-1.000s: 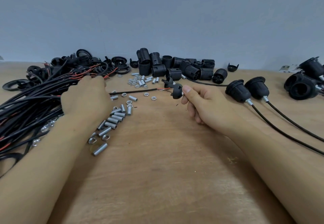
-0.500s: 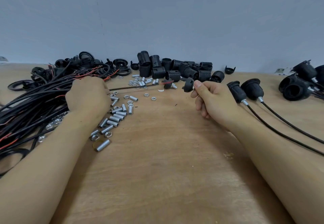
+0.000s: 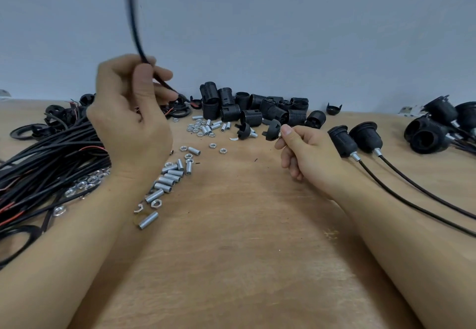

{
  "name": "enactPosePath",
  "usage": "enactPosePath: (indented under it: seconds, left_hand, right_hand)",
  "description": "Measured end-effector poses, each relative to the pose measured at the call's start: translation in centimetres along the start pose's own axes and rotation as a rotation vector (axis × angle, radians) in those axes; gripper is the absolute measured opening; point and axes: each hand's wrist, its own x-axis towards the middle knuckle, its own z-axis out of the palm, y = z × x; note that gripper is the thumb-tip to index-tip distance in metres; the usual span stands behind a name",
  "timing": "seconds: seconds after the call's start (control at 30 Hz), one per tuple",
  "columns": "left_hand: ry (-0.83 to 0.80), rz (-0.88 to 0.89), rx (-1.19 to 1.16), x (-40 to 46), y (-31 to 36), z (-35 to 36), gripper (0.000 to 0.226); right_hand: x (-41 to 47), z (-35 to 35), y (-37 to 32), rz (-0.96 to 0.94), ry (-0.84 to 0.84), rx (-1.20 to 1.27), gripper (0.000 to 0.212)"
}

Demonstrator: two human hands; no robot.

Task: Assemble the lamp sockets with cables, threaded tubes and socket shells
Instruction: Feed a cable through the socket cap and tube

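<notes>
My left hand (image 3: 128, 117) is raised above the table and pinches a black cable (image 3: 134, 24) near its stripped red end; the cable arcs up out of the top of the view. My right hand (image 3: 306, 153) holds a small black socket cap (image 3: 271, 129) between thumb and forefinger, just above the table. Another black cap with a metal tube (image 3: 244, 131) lies left of it. Silver threaded tubes (image 3: 167, 180) and nuts (image 3: 198, 129) are scattered between my hands. Black threaded socket shells (image 3: 255, 108) are heaped at the back.
A big bundle of black cables (image 3: 46, 158) and black rings (image 3: 23, 132) fills the left side. Two assembled sockets with cables (image 3: 355, 140) lie right of my right hand, and more assembled ones (image 3: 438, 127) are piled at the far right. The wooden table (image 3: 231, 264) ends at a grey wall.
My left hand has lifted off the cable bundle with one cable, which now swings upward. My right hand has stayed put with the cap.
</notes>
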Motion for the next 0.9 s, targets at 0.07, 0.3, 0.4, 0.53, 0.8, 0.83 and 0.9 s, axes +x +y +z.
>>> enactPosePath:
  seconds: [0.07,0.3,0.4,0.53,0.8,0.83,0.9]
  left_hand:
    - [0.035,-0.248,-0.217,-0.3,0.7,0.6,0.01]
    - [-0.105,-0.841,-0.663,-2.7,1.2,2.1,0.003]
    - [-0.146,-0.846,-0.666,-2.8,1.2,2.2,0.002]
    - [-0.176,-0.843,-0.628,-2.8,1.3,2.1,0.004]
    - [-0.17,-0.822,-0.641,-2.4,1.2,1.6,0.004]
    - [-0.168,-0.811,-0.621,-2.4,1.2,1.6,0.004]
    - [-0.182,-0.752,-0.553,-2.4,1.0,1.6,0.005]
  right_hand:
    - [-0.1,0.1,0.0,-0.006,-0.01,0.008,0.039]
    - [-0.4,-0.4,-0.1,0.004,-0.18,0.227,0.031]
    - [-0.4,-0.6,-0.2,0.019,-0.237,0.309,0.03]
    - [-0.5,-0.7,-0.4,0.036,-0.321,0.385,0.03]
    - [-0.5,-0.8,-0.4,-0.006,-0.389,0.41,0.022]
    - [-0.5,-0.7,-0.4,-0.006,-0.392,0.409,0.022]
    - [-0.5,-0.7,-0.3,-0.004,-0.402,0.414,0.019]
